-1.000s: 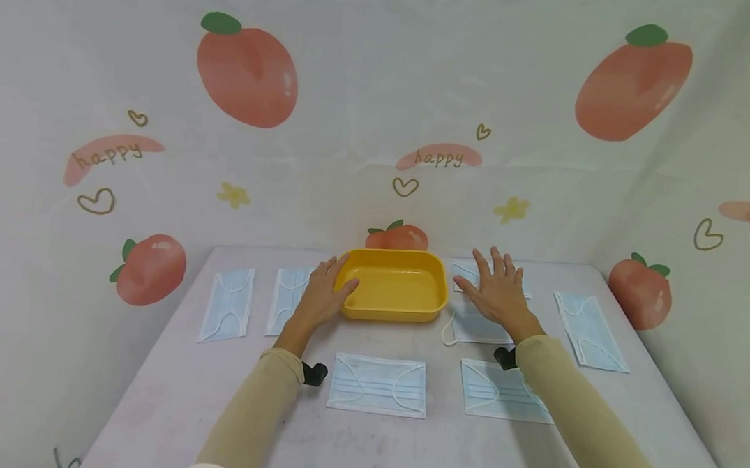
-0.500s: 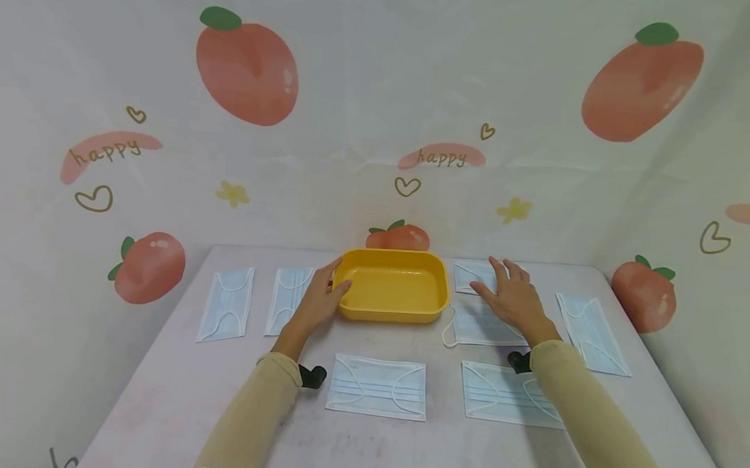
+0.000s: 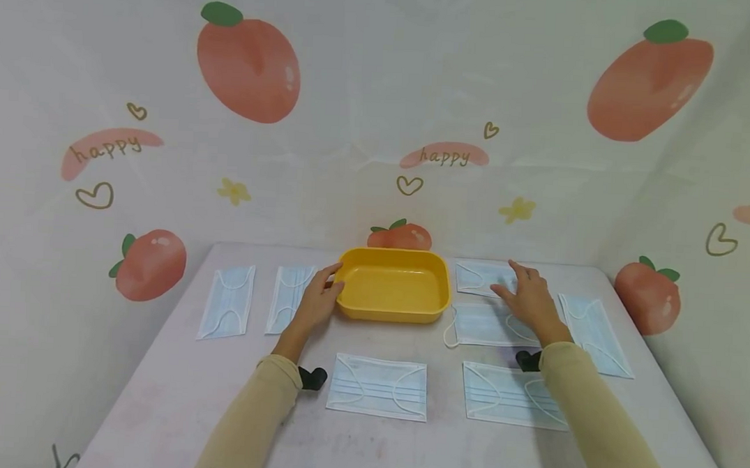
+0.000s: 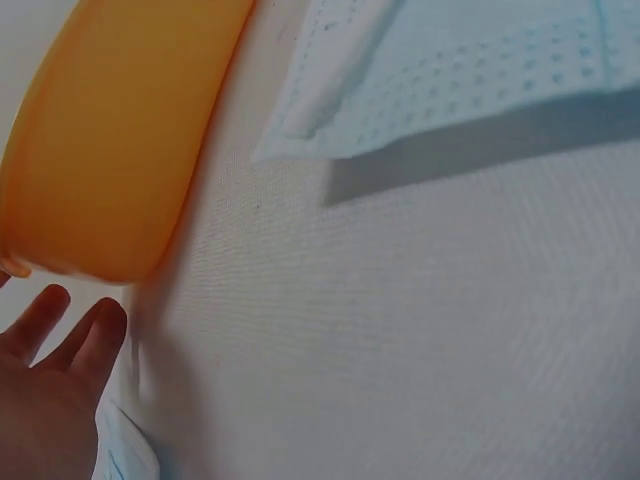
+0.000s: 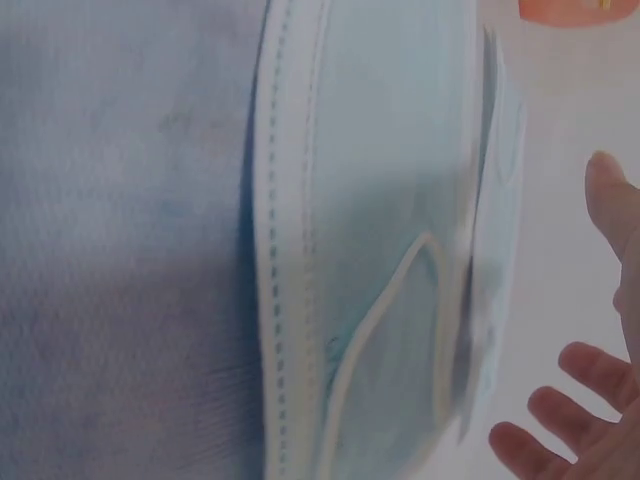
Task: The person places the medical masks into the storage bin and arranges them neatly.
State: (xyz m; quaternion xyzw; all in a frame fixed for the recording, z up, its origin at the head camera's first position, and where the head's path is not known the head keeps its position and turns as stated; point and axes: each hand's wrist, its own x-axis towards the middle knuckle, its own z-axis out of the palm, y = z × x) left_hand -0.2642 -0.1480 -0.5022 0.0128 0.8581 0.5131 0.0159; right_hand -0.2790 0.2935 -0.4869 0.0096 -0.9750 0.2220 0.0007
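Observation:
In the head view a yellow plastic tray (image 3: 392,313) stands at the back middle of the table. My left hand (image 3: 317,303) is at its left side, fingertips right at the rim; the left wrist view shows fingers (image 4: 98,345) extended beside the tray's corner (image 4: 110,150). My right hand (image 3: 534,307) hovers with spread fingers over two light blue face masks, a far mask (image 3: 476,277) and a nearer mask (image 3: 487,326). Nothing is held in it. In the right wrist view its fingers (image 5: 590,375) are apart from the mask (image 5: 390,180).
Two upright masks lie left of the tray, an outer mask (image 3: 227,302) and an inner mask (image 3: 287,296). Toward the front lie a middle mask (image 3: 377,388) and a right mask (image 3: 500,393). A slanted mask (image 3: 597,334) is at the right edge. A patterned cloth (image 3: 355,107) hangs behind.
My right hand has moved right, uncovering more of the two masks beneath it, and its fingers are less spread. My left hand has drawn slightly left at the tray's rim.

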